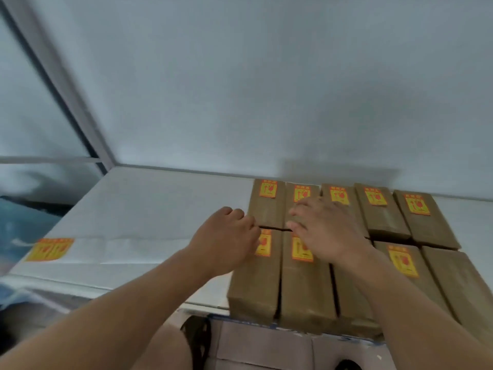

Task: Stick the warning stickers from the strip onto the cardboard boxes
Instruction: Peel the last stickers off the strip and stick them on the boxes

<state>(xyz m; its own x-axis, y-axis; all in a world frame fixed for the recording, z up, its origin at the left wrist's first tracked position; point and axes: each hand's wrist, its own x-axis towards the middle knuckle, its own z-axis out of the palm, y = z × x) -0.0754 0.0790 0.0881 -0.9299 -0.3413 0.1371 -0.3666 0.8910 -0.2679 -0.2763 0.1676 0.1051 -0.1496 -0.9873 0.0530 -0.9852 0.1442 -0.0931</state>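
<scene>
Strip far left on table | hands cover boxes

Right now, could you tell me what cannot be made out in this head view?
- Third front box: whether it has a sticker; the right hand covers its top.
- Left hand: seen from the back, so any sticker it holds is hidden.
- Sticker print: blurred.
- Last front box: cut off by the right edge.
- Strip: remaining count blurred.
</scene>
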